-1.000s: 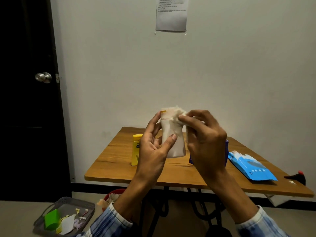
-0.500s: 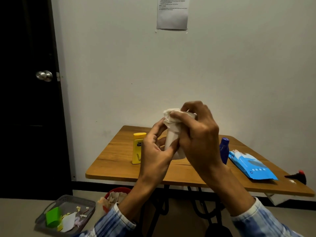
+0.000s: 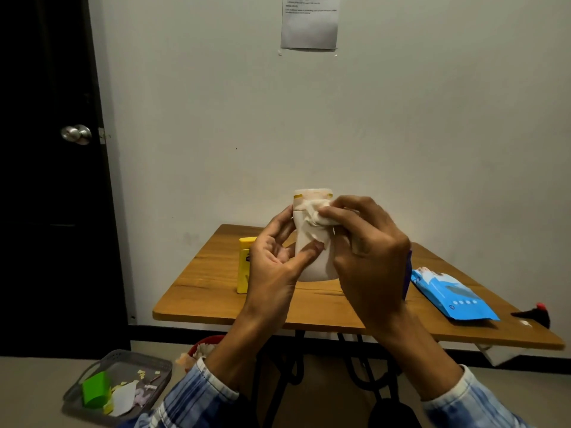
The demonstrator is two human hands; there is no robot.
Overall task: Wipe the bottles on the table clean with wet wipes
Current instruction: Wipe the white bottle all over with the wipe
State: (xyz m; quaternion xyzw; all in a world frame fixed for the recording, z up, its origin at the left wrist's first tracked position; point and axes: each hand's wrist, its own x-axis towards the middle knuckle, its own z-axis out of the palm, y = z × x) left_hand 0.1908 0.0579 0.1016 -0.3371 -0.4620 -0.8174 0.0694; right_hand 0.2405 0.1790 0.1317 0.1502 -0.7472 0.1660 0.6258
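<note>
Surroundings. A wooden table (image 3: 216, 304) stands against a pale wall. On it, at 8 o'clock from my hands, a yellow bottle (image 3: 244, 267) stands upright, partly hidden behind my left grip (image 3: 275, 267). At 3 o'clock a dark blue bottle (image 3: 408, 273) shows only as a sliver behind my right grip (image 3: 367, 257). Further out at 4 o'clock a blue wipes pack (image 3: 454, 295) lies flat, and near the table's right edge sits a small black object with a red tip (image 3: 533, 315), which I cannot identify. On the floor at 7 o'clock is a grey basket (image 3: 160, 369) holding a green piece (image 3: 94, 389) and scraps of paper. A red bin (image 3: 210, 341) shows under the table's front edge. A dark door (image 3: 46, 211) with a round metal knob (image 3: 75, 135) fills the 9 o'clock side.

Task item. The white bottle (image 3: 312, 267) is upright, lifted clear above the table, between both grips. The left grip grasps its body, thumb across the front and fingers at the back. The right grip is clenched on a crumpled wet wipe (image 3: 315, 217), pressing it to the bottle's shoulder just under the cap.

Markings. A yellow band rings the white bottle below its cap. The yellow bottle carries a dark label patch, unreadable. A paper notice (image 3: 309, 29) at 12 o'clock bears print too small to read.
</note>
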